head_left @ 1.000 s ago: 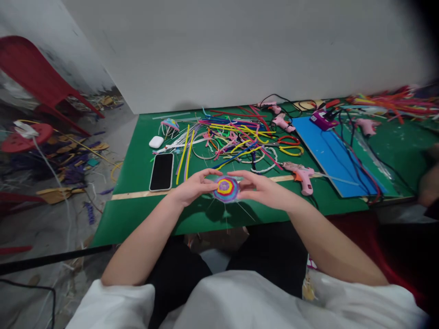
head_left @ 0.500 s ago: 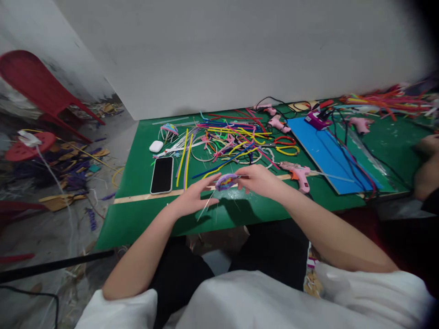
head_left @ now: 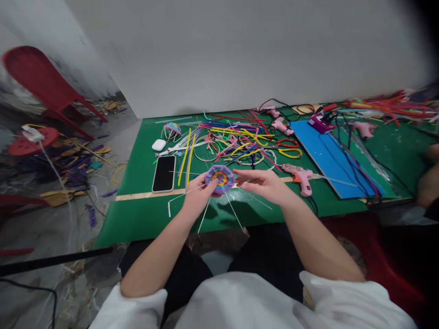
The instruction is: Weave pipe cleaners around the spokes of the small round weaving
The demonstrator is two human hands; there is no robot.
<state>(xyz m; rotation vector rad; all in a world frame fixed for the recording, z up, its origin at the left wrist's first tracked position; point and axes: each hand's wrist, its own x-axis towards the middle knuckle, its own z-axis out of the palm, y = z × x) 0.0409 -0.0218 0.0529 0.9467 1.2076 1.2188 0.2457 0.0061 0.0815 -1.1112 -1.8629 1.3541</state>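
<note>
A round woven disc (head_left: 226,182) in purple, blue, yellow and red rings faces up in front of me, several thin pale spokes sticking out from its rim. My left hand (head_left: 198,198) grips its left side, thumb lying on the face and fingers beneath, partly hidden. Just right of the disc is my right hand (head_left: 264,184), thumb and forefinger apart. Its forefinger reaches near the rim; whether it touches I cannot tell. Beyond the disc lies a heap of coloured pipe cleaners (head_left: 236,137). A phone (head_left: 163,174) rests left of my left hand.
Scissors (head_left: 289,148) and a pink glue gun (head_left: 302,177) lie to the right, beside a blue board (head_left: 334,160). A purple power block (head_left: 320,123) with cables stands there. A white earbud case (head_left: 158,145) is at left. Another person's arm (head_left: 427,183) shows at far right.
The disc has turned from nearly edge-on to face up, its spokes now spread in view. My left thumb has moved onto it. My right hand has come off its edge and opened.
</note>
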